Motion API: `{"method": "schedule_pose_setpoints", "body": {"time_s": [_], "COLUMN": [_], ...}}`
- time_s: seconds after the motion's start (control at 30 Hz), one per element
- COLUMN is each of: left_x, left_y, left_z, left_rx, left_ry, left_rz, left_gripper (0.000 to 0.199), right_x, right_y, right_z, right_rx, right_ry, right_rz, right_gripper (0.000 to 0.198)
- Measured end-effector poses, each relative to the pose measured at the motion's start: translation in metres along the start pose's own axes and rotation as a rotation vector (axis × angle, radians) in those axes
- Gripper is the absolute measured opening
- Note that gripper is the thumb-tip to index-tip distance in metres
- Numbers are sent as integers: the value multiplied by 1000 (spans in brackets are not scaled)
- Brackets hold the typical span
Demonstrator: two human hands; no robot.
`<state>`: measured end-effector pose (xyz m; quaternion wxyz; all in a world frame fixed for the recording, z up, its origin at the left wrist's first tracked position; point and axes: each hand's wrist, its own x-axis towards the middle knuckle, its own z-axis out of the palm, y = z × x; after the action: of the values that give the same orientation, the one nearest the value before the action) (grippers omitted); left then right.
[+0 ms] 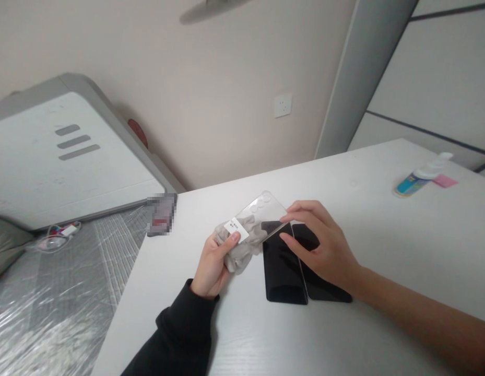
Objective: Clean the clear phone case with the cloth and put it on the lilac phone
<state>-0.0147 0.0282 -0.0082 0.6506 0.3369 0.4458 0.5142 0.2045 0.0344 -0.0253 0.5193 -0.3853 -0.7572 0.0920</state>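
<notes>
1. Left hand (213, 263) was closed around a grey cloth (238, 250), thumb pressing the low end of a clear phone case (260, 214) near its white sticker (236, 230).
2. Right hand (324, 245) pinched the case's right long edge between its fingertips (289, 218), palm down, other fingers loosely spread.
3. Case was held between both hands, above the table (383, 235). Long axis ran from the left thumb up and away to the right; camera cut-outs at the far end, sticker end nearest the left hand.
4. Two black phones (283, 266) lay flat under and just below the right hand, side by side and touching, long axes running toward the person.
5. Table's left edge ran just left of the left sleeve; its far edge lay well beyond the case. Bare surface was open ahead of and to the right of the right hand.
6. Spray bottle (420, 177) and pink cloth (445, 181) sat well off to the right hand's far right.
</notes>
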Motion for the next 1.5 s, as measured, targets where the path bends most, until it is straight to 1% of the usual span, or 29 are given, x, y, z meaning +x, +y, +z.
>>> {"method": "schedule_pose_setpoints", "body": {"time_s": [0.07,0.13,0.2,0.3,0.37,0.43,0.47,0.53,0.57,0.63,0.7,0.77,0.8,0.9,0.97,1.03,1.17,1.37,1.5], "left_x": [-1,-2,-3,-3,-3,-3,-3,-4,-5,-6,-8,-8,-7,-6,-5,-5,-6,-7,-5], "left_y": [-1,-1,-1,-1,-1,-2,-2,-2,-1,0,2,3,3,3,0,-3,-5,2,1], "left_z": [0,0,0,1,1,3,3,4,5,5,4,2,1,-1,-2,-2,-2,-3,-6], "left_rx": [20,46,68,85,81,61,46,14,-2,-33,-62,-93,-108,-145,-146,-130,-102,-106,-109], "left_ry": [-13,-23,-20,-14,-36,-78,-97,-125,-132,-131,-123,-119,-123,-149,-164,-164,-132,-108,-116], "left_rz": [-20,-41,-43,-31,-45,-67,-73,-73,-69,-54,-46,-44,-48,-69,-91,-106,-117,-116,-137], "left_gripper": [43,40,38,36,38,46,50,52,50,42,32,17,14,26,27,26,30,36,37], "right_x": [0,1,1,2,1,1,1,2,3,6,9,13,14,16,15,15,14,14,17], "right_y": [2,4,5,5,5,7,9,15,18,27,34,40,42,42,40,37,34,35,33], "right_z": [1,2,2,2,3,4,5,5,5,3,-1,-5,-7,-9,-7,-5,-3,-6,-8], "right_rx": [71,206,367,588,740,858,893,937,955,976,983,1000,1012,1039,1053,1079,1131,1157,1211], "right_ry": [35,46,-38,-237,-291,-257,-217,-103,-40,72,146,162,158,127,113,113,149,138,161], "right_rz": [109,260,388,491,571,660,702,773,799,837,871,900,903,870,852,876,965,913,979], "right_gripper": [15,26,31,26,27,28,29,29,30,32,32,30,30,27,26,27,30,25,29]}}
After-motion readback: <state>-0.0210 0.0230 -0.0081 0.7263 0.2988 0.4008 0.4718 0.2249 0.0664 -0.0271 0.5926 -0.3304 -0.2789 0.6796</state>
